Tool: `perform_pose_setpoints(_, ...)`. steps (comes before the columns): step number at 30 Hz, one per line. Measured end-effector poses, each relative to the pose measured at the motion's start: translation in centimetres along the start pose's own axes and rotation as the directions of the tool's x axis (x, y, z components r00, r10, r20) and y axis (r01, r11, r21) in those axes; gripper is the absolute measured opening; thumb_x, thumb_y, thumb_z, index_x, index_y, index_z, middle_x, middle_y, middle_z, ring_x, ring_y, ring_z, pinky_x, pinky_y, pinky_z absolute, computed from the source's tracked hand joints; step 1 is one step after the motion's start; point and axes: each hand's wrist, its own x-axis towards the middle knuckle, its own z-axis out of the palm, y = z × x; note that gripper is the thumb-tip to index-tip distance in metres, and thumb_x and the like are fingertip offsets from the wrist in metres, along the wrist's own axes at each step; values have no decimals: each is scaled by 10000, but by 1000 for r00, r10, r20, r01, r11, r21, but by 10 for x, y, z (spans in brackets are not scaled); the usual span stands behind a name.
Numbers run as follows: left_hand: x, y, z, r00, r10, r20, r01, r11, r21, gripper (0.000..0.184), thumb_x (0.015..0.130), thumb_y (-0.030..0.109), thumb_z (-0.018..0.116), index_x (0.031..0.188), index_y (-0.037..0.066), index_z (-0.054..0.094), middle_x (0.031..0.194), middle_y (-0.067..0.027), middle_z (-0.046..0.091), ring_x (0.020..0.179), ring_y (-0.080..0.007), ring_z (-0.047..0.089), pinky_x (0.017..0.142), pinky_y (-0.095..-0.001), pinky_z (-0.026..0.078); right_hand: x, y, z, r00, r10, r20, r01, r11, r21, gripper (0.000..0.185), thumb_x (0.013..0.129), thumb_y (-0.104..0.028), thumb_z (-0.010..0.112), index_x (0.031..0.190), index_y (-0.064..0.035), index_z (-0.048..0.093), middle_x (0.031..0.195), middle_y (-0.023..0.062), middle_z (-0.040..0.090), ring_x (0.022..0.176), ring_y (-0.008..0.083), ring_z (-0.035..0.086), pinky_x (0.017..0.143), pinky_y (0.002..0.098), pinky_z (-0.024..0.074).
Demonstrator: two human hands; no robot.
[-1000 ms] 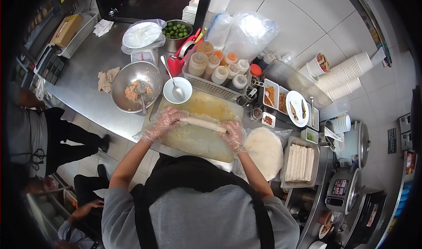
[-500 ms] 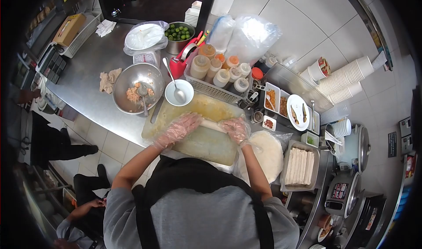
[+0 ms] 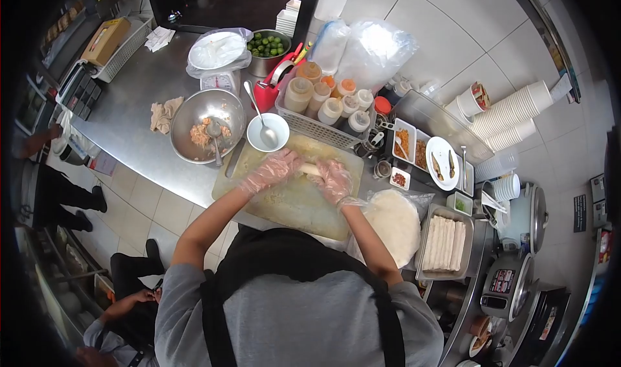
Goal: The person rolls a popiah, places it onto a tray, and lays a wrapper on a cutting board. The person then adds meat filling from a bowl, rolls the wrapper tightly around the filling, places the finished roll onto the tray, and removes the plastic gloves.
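A pale spring roll (image 3: pixel 309 169) lies crosswise over the wet, yellowish cutting board (image 3: pixel 284 210), its ends covered by my fingers. My left hand (image 3: pixel 273 171), in a clear plastic glove, is closed around its left end. The right end is gripped by my right hand (image 3: pixel 333 180), gloved the same way. Just beyond the board stands a white bowl (image 3: pixel 253 140) with a spoon in it. To its left, a steel mixing bowl (image 3: pixel 184 148) contains orange-pink filling and another spoon. Round white wrappers (image 3: pixel 392 228) are stacked right of the board, beside a metal tray (image 3: pixel 424 237) of finished-looking rolls (image 3: pixel 444 244).
Behind the board is a basket (image 3: pixel 310 122) of sauce bottles. A kitchen scale (image 3: pixel 220 81) and a pot (image 3: pixel 264 66) of green citrus stand farther back. At right are topping containers (image 3: pixel 404 140) and a rice cooker (image 3: pixel 508 283). Other people are at lower left.
My hands have drawn closer together on the roll, and the right hand has shifted left. Less of the roll shows between them. The legs of a person at left have moved.
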Motion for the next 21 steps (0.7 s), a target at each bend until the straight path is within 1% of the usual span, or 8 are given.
perform_pose_setpoints(3,-11,8,-8,994,76,-72,-78,997,-25,481,774,139,541,1236,12,500,930,-83,537,853,-225,528,799,-342,468,-18,12,29,968,-182,-169,178,983,-41,502,803,-336,619,1259,-156,508,1062,114,547,981,320,520,873,450,419)
perform_pose_setpoints(6,-32,29,-13,991,117,-64,-118,993,-11,454,806,160,515,1240,26,502,972,-95,540,884,-241,530,820,-351,462,-49,-5,28,986,-132,-105,124,989,-83,490,797,-330,620,1244,-155,517,1025,107,560,966,309,533,843,448,439)
perform_pose_setpoints(9,-42,46,-21,984,144,-107,-133,986,103,462,840,191,493,1278,43,478,1001,-109,532,898,-258,528,833,-362,454,-66,-9,32,953,-215,-215,191,973,-128,453,798,-327,622,1216,-175,539,1015,100,571,963,301,544,813,433,455)
perform_pose_setpoints(12,-46,35,-6,997,70,-42,-74,993,-95,494,817,197,533,1281,37,482,1037,-104,551,947,-256,547,851,-359,461,-57,-11,18,988,-103,-117,95,993,-77,431,798,-320,624,1199,-175,556,1033,101,595,967,294,559,817,420,463)
perform_pose_setpoints(15,-26,36,-47,982,-150,115,156,987,-41,481,830,203,525,1281,42,484,1099,-107,553,1007,-253,543,890,-367,453,-42,-11,4,958,4,-285,-9,1000,-19,402,809,-290,619,1185,-159,567,1070,102,612,975,286,569,837,417,460)
perform_pose_setpoints(18,-35,28,-46,991,-132,34,136,982,-134,515,866,197,485,1350,47,397,1264,-151,489,1173,-303,474,1014,-423,363,-45,12,9,940,10,-342,45,987,151,405,834,-266,587,1213,-126,556,1093,107,618,979,277,570,891,434,431)
perform_pose_setpoints(21,-44,20,-34,997,-57,-56,51,994,-92,542,863,182,490,1370,42,363,1283,-155,483,1182,-321,468,1018,-431,357,-61,25,35,945,-180,-274,167,983,-69,471,846,-240,572,1292,-107,493,1244,107,555,1105,274,531,988,451,362)
